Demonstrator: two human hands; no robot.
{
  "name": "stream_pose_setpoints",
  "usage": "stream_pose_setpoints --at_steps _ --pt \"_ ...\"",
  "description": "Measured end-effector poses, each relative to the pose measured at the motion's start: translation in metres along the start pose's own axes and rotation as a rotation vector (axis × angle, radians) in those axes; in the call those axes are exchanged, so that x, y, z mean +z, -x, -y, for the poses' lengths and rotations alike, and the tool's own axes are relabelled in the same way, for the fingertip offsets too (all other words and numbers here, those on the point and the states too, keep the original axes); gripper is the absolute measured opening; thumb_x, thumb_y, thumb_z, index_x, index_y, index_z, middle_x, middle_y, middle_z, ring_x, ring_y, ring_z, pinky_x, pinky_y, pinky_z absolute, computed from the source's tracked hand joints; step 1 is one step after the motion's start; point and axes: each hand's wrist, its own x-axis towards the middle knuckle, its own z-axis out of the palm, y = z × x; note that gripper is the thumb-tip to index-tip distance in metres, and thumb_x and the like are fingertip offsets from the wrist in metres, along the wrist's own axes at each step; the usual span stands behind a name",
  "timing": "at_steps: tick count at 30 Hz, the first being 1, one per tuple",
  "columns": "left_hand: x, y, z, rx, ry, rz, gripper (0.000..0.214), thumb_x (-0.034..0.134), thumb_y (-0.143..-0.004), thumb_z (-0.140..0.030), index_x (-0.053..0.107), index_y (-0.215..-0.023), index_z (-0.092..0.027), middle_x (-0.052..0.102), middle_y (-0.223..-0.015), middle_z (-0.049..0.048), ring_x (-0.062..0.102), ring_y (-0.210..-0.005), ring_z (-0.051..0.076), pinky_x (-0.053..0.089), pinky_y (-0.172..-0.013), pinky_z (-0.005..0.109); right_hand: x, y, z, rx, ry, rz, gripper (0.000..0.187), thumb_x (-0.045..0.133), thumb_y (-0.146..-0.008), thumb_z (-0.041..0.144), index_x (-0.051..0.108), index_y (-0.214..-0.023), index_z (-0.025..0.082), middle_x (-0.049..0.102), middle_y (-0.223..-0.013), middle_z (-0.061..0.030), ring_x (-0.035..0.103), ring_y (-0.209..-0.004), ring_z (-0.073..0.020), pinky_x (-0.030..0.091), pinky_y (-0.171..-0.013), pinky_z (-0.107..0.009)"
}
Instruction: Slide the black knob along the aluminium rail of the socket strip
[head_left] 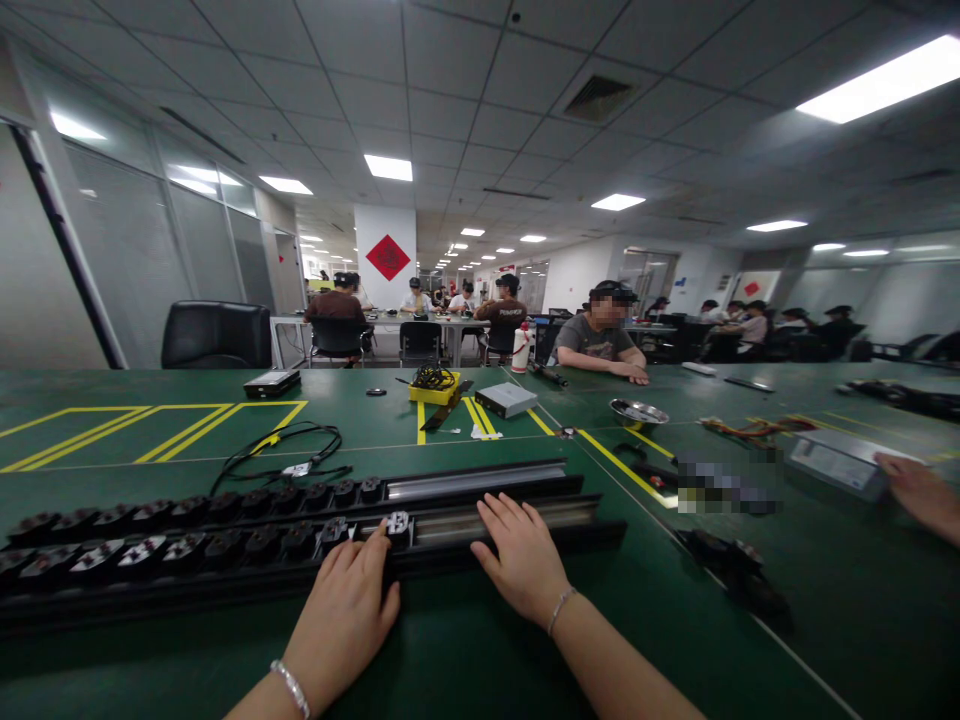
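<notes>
In the head view, two long black rails lie side by side on the green table. The near rail point(517, 540) and the far rail point(480, 480) carry a row of round dark modules with metal prongs over their left parts. My left hand point(349, 590) rests over the near rail, thumb apart, its index fingertip touching a module with a light top point(397, 526), last in that row. My right hand point(525, 560) lies on the bare stretch of the near rail, fingers stretched and slightly spread, holding nothing. Left fingers partly cover neighbouring modules.
Beyond the rails are a black cable point(281, 455), a yellow tray point(433, 387), a grey box point(506, 400) and a metal bowl point(637, 412). At right, another person's hand point(919, 490) touches a metal case point(836, 460). A person point(604, 340) sits opposite.
</notes>
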Motion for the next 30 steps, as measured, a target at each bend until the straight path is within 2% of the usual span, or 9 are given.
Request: stream_pose_setpoints --at_steps 12,30 --pt "-0.0025 -0.0012 0.0001 -0.02 0.033 0.023 0.044 0.041 -0.079 -0.029 0.04 -0.12 -0.013 0.06 -0.103 0.0087 0.052 -0.096 0.022 0.031 -0.092 0.037 0.0013 -0.0007 -0.0009 0.0 0.005 -0.005 0.055 0.022 -0.087 0.052 0.035 -0.132 0.023 0.033 -0.138 -0.002 0.024 -0.127 -0.0191 0.014 -0.103 -0.038" --pt "-0.0047 -0.0038 -0.002 -0.054 0.055 0.084 0.047 0.039 -0.079 -0.029 0.038 -0.123 -0.014 0.059 -0.104 0.0083 0.052 -0.094 0.021 0.03 -0.092 0.037 -0.0008 -0.0002 0.0002 0.003 0.011 0.007 0.055 0.022 -0.087 0.051 0.035 -0.132 0.024 0.033 -0.138 -0.0021 0.024 -0.128 -0.0189 0.014 -0.103 -0.038"
